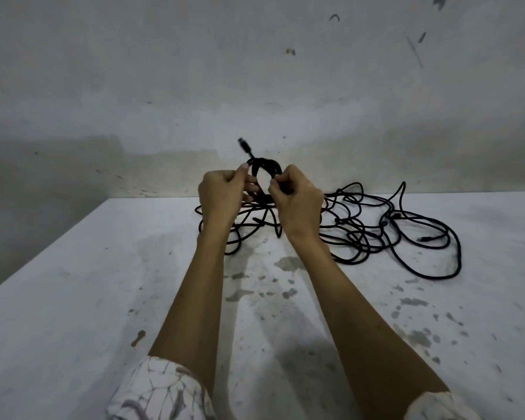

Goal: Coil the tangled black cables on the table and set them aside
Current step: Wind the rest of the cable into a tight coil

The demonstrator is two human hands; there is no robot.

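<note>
Black coil (262,165) lifted between your hands above the desk (73,283).
Your left hand (222,195) and right hand (296,197) each pinch it; your fingers hide its lower loops, and the tangled cables (376,228) lie beyond.

The tangled cables (376,231) sprawl over the table (73,283) along its far edge, from the middle toward the right, with loops reaching forward on the right side. The left half of the table and the broad strip along the near edge lie bare but stained, open for a hand to pass. Both forearms cross the middle, reaching toward the far edge. A wall (164,86) stands just behind the far edge.
</note>
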